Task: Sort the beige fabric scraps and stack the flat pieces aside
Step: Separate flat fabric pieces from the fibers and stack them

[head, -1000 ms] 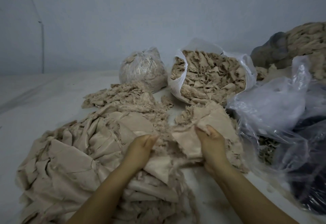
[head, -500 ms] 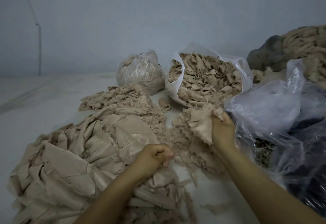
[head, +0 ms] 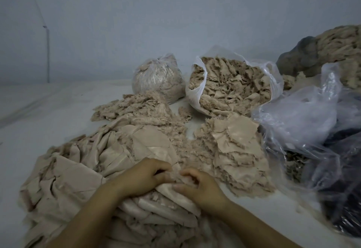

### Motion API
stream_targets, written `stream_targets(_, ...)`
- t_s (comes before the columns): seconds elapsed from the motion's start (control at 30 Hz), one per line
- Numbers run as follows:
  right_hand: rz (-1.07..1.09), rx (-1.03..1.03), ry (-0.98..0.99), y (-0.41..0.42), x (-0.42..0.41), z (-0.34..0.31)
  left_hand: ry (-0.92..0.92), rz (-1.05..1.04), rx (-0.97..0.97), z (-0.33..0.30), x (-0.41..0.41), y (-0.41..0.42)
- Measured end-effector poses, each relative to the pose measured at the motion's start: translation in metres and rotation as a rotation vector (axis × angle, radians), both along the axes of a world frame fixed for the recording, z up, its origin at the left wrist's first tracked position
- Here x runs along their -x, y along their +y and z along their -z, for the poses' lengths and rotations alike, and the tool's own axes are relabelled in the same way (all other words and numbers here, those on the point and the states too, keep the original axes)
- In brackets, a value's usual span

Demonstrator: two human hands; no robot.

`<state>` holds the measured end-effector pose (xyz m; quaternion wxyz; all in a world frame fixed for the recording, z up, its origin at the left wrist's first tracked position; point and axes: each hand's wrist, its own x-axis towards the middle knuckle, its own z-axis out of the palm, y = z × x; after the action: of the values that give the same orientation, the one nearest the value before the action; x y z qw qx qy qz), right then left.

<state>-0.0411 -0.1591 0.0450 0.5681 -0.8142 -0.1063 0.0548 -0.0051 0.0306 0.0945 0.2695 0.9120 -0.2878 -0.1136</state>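
Observation:
A wide heap of beige fabric scraps (head: 82, 169) covers the white surface at my front left. To the right of it lies a stack of flat beige pieces (head: 236, 150) with frayed edges. My left hand (head: 142, 175) and my right hand (head: 197, 185) are close together at the near edge of the heap, fingers curled into the same bunch of scraps (head: 173, 175). Folded strips lie under both wrists.
An open white bag (head: 195, 95) full of scraps and a tied clear bag (head: 156, 76) stand at the back. A fluffy pile of shreds (head: 136, 107) lies in front of them. Crumpled clear plastic (head: 304, 119) and dark bags crowd the right side. The wall is close behind.
My right hand has come back from the flat stack on the right, leaving its piece there, and now meets my left hand on the heap. My left hand has shifted slightly right.

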Motion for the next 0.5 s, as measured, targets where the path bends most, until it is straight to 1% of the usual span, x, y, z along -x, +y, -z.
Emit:
stream_targets(0.07,0.065,-0.136,-0.059,0.003,0.001,-0.005,-0.018,-0.061,0.141,0.002,0.003,-0.001)
stream_targets(0.13,0.137,-0.227,-0.083,-0.002,0.000,-0.011,-0.047,-0.125,0.164,0.002,0.002,0.002)
stream_targets(0.2,0.129,-0.258,-0.064,-0.007,0.002,-0.018,-0.059,-0.153,0.171,0.002,0.000,0.003)
stream_targets(0.27,0.073,-0.238,-0.026,-0.007,0.005,-0.021,-0.064,-0.160,0.255,0.003,0.001,-0.004)
stream_targets(0.37,0.033,-0.235,-0.032,0.003,0.005,-0.021,-0.083,-0.107,0.324,0.005,0.003,-0.022)
stream_targets(0.43,0.132,-0.307,-0.039,0.005,0.001,-0.018,-0.109,-0.181,0.367,0.009,-0.001,-0.023)
stream_targets(0.5,0.304,-0.439,0.017,-0.007,-0.006,-0.015,-0.149,-0.349,0.400,0.013,-0.009,-0.011)
